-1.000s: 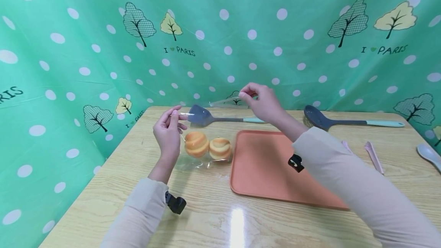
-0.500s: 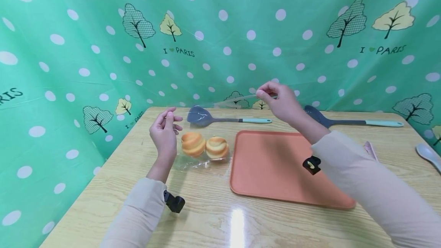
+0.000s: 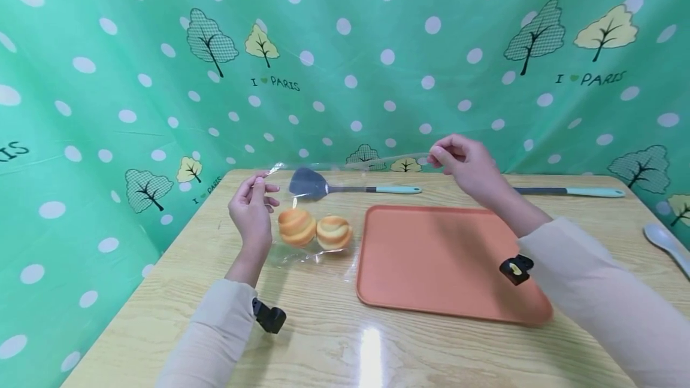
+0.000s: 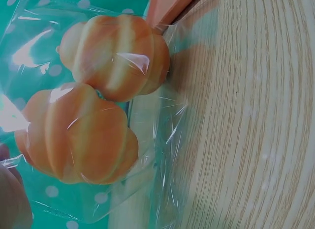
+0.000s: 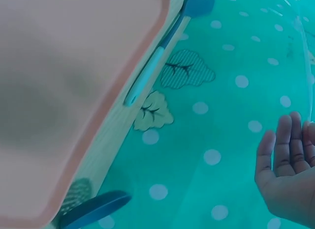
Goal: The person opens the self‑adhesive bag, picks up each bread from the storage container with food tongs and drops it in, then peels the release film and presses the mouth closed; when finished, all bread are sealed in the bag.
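Observation:
Two golden, swirled bread buns, a larger one point(image 3: 296, 227) and a smaller one point(image 3: 334, 233), sit side by side in a clear plastic bag point(image 3: 309, 258). My left hand point(image 3: 253, 214) pinches the bag's upper left edge between thumb and fingers, holding it upright over the table. From the bag's top a thin clear strip point(image 3: 396, 159) stretches to the right. Its far end is pinched by my right hand point(image 3: 469, 169), which is above the tray's back edge. In the left wrist view both buns point(image 4: 78, 135) show closely through the shiny film.
An orange tray point(image 3: 426, 262) lies on the wooden table right of the bag. Behind are a dark spatula point(image 3: 308, 184) with a mint handle and another mint-handled utensil point(image 3: 593, 192), partly hidden by my right arm. A pale spoon point(image 3: 665, 244) lies far right. A green curtain point(image 3: 345, 76) hangs behind.
My right hand has moved right, drawing the strip out longer from the bag's top. My left hand and the buns have shifted slightly left.

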Demonstrator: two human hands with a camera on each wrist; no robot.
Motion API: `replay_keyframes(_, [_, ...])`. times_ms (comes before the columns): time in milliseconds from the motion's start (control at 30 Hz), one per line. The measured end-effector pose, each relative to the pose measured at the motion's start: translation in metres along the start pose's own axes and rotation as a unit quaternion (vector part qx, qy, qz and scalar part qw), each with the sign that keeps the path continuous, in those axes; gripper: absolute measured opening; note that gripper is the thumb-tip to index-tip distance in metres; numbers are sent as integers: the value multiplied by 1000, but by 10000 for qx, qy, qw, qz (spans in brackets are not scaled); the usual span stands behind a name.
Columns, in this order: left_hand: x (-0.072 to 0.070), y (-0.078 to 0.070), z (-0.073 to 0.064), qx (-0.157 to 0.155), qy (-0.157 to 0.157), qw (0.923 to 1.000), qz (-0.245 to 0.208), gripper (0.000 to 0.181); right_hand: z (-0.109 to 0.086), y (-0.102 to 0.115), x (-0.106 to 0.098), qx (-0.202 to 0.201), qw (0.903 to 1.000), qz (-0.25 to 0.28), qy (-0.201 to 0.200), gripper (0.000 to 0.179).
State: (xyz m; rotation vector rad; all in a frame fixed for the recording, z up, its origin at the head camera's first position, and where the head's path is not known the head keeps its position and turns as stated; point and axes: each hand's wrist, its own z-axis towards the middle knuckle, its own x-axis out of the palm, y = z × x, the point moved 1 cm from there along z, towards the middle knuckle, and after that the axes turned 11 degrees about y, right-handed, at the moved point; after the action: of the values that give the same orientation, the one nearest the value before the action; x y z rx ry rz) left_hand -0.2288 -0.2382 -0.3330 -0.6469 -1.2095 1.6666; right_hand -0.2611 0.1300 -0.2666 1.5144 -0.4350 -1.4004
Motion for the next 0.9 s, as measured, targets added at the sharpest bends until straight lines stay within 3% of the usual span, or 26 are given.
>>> replay_keyframes(233, [1, 1, 1, 38, -25, 10000, -12, 21, -11, -13, -12, 215, 9993, -27, -308, 37])
replay_keyframes(500, [1, 2, 1, -77, -96, 9999, 4, 22, -22, -30, -27, 113, 9960, 424, -776, 34])
replay_keyframes(800, [-5, 3, 1, -153, -140, 9998, 57, 20, -38, -43, -44, 117, 9891, 321, -1429, 24])
replay_keyframes(900, [-7, 3, 1, -168, -183, 9997, 12, 22, -43, -47, -49, 217, 9896, 162, -1414, 29])
